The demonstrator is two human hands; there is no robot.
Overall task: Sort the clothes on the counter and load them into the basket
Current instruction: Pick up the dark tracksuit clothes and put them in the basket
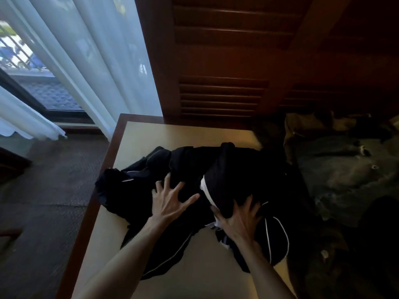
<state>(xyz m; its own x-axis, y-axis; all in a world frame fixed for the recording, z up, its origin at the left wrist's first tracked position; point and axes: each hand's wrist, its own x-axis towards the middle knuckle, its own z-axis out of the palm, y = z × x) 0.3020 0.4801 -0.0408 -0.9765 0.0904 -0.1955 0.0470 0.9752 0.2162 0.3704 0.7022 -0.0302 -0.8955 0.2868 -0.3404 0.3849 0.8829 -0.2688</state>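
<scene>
Left hand (170, 201) splayed flat on dark clothes (190, 169) at frame centre; right hand (239, 221) grips black-and-white garment (220, 186); tabletop (151, 134) beneath.

- A heap of clothes (194, 175) is lying on the counter (138, 139), toward its far right.
- More garments (345, 173) are lying right of it (partly shadowed).
- Curtains (86, 61) are hanging far left, louvred panels (226, 61) standing behind.
</scene>
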